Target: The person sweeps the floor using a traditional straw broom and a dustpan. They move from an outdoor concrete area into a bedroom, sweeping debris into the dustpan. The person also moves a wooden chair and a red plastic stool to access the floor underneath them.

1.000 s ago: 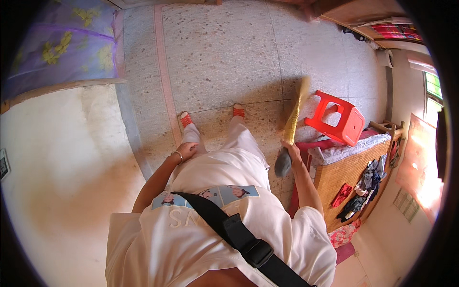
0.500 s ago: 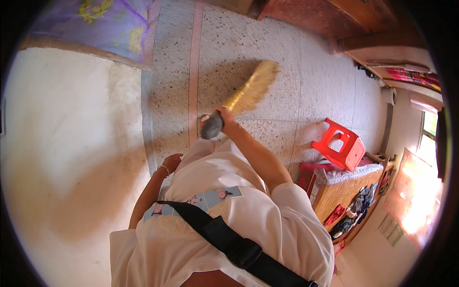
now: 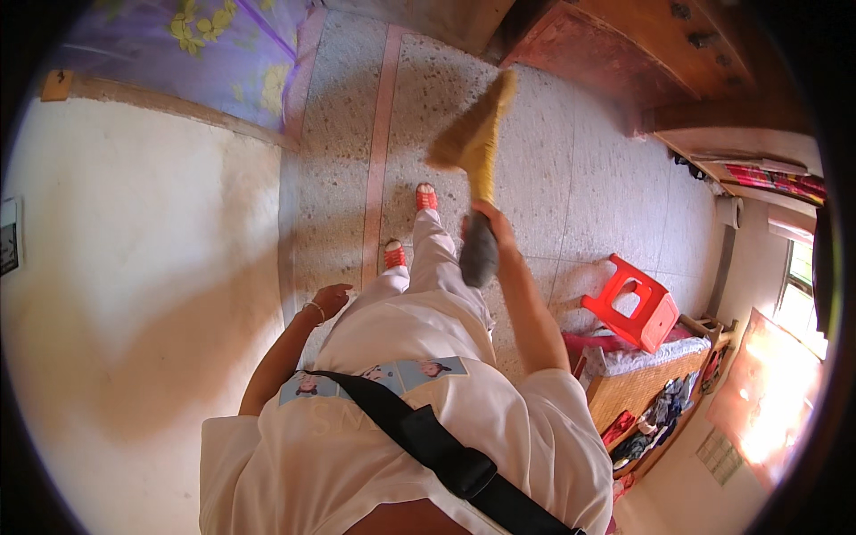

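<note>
My right hand (image 3: 492, 225) grips a short straw broom (image 3: 473, 143) by its dark grey handle, held out ahead of me with the yellow bristles down on the speckled floor (image 3: 571, 178). My left hand (image 3: 330, 300) hangs at my side by my hip, fingers loosely curled and holding nothing, with a bangle on the wrist. I stand in pale trousers and red sandals (image 3: 426, 196) on the floor, just right of a pink stripe in the tiles.
A cream wall (image 3: 134, 294) runs close along my left. A purple flowered cloth (image 3: 205, 53) hangs at the far left. A red plastic stool (image 3: 637, 305) and a woven rack of clothes (image 3: 642, 392) stand to my right. Dark wooden furniture (image 3: 642, 53) fills the far right.
I have stepped forward and turned. The broom swung from my right side by the stool across to straight ahead of me. My left hand stayed at my hip.
</note>
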### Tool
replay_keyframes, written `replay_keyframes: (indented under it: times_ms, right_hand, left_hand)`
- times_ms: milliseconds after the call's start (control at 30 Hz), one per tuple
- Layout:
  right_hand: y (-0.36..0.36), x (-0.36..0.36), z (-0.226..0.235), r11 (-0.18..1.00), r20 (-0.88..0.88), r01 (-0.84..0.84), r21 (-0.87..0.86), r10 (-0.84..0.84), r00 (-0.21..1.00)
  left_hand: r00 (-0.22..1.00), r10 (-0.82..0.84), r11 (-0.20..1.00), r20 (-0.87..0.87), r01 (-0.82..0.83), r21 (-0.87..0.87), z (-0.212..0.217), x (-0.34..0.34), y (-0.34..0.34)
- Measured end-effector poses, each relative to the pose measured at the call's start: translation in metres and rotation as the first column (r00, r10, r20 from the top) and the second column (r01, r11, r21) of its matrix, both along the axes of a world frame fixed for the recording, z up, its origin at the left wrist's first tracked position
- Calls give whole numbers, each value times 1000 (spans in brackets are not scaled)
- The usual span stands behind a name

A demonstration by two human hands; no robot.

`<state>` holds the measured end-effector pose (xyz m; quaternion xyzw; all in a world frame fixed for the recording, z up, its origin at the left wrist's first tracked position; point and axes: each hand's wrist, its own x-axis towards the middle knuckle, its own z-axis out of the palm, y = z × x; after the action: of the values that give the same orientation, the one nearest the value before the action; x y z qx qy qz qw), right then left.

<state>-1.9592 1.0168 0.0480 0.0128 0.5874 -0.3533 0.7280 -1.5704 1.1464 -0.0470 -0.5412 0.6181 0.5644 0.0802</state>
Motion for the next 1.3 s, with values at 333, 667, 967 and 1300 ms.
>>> replay_keyframes:
  times_ms: [333,667,967,1300]
  right_hand:
    - [-36,-139,-64,957,-488,-284,54,273,829]
    - [-101,-94,-32,695,-517,-708,121,653,553]
    - [-101,-118,-6,766,-646,-617,180,565,514]
    - [-184,-24,-19,809,-490,-487,329,587,644]
  left_hand:
    - [999,1,1000,54,-1,-9,21,-51,-145]
    - [993,100,984,-64,-108,-144,19,-81,-252]
    - [977,186,974,-103,-197,-112,-25,-29,-332]
    - [894,360,849,-267,-433,-305,-52,48,-498]
